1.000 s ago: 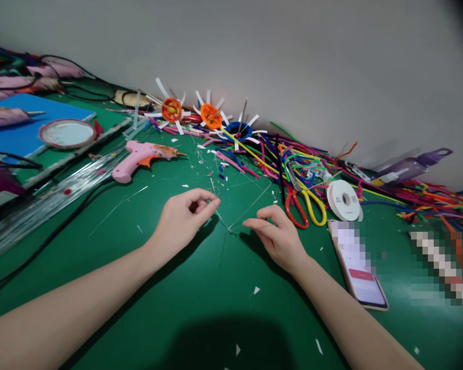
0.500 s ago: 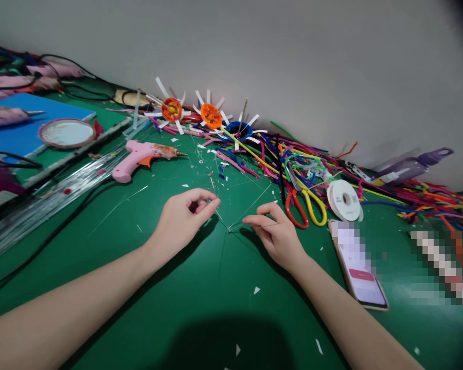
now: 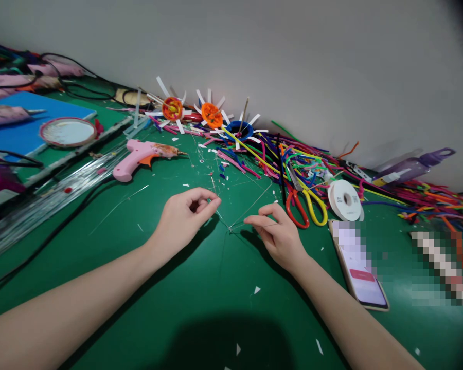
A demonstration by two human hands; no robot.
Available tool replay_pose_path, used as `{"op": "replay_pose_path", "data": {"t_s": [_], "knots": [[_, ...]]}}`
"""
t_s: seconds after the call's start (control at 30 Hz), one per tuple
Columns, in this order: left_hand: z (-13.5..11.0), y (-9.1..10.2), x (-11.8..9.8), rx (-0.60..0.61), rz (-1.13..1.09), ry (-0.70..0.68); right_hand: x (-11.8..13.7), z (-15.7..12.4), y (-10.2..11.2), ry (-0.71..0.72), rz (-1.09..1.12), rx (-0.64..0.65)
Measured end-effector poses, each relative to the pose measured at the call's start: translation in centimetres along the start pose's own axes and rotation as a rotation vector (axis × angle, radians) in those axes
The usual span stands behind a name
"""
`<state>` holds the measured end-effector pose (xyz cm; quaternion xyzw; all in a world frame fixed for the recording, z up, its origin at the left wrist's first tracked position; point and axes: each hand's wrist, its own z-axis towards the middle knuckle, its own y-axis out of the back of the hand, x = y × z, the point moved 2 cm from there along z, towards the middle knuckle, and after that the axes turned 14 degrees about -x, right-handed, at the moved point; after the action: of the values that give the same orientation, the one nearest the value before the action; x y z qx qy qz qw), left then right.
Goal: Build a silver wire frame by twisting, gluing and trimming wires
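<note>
Thin thread (image 3: 250,209) runs between my hands, with strands crossing at a small knot or twist just above the green tabletop (image 3: 200,308). My left hand (image 3: 191,213) pinches one strand between thumb and forefinger. To its right, my right hand (image 3: 275,234) grips another strand, its fingers curled and pressed together. The strands are very fine, and their ends are hard to make out. Behind my left hand a pink glue gun (image 3: 144,156) lies on its side. Scissors (image 3: 304,205) with one red and one yellow handle lie just beyond my right hand.
A white spool (image 3: 344,199) and a phone (image 3: 358,267) lie at the right. Along the wall are a pile of coloured pipe cleaners (image 3: 312,169), paper-petalled pieces (image 3: 211,115) and a purple bottle (image 3: 405,168). Clear glue sticks (image 3: 73,182) lie at the left. White scraps dot the tabletop.
Almost nothing differs. Both hands keep their pinch on the thread, and the whole view has shifted by only a few pixels.
</note>
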<state>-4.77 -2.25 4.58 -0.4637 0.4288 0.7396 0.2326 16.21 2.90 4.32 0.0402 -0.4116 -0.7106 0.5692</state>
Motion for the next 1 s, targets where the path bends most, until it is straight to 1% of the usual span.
{"op": "replay_pose_path", "data": {"t_s": [0.1, 0.17, 0.33, 0.53, 0.73, 1.0], "knots": [[0.00, 0.01, 0.04, -0.001, -0.003, -0.002, 0.00, 0.00, 0.08, 0.023, 0.005, -0.045], [0.01, 0.00, 0.05, -0.003, -0.004, -0.001, -0.03, 0.00, 0.07, 0.024, -0.003, -0.046], [0.07, -0.03, 0.06, -0.005, 0.007, -0.013, -0.02, 0.02, -0.14, 0.017, -0.057, 0.027], [0.05, -0.01, 0.06, -0.004, 0.006, -0.015, 0.11, 0.08, -0.26, 0.073, -0.086, 0.064], [0.04, 0.01, -0.05, -0.004, 0.010, -0.008, 0.23, 0.19, -0.18, -0.011, -0.042, 0.068], [-0.01, 0.00, 0.05, -0.012, 0.007, -0.037, 0.06, 0.57, -0.45, -0.115, -0.093, 0.113]]}}
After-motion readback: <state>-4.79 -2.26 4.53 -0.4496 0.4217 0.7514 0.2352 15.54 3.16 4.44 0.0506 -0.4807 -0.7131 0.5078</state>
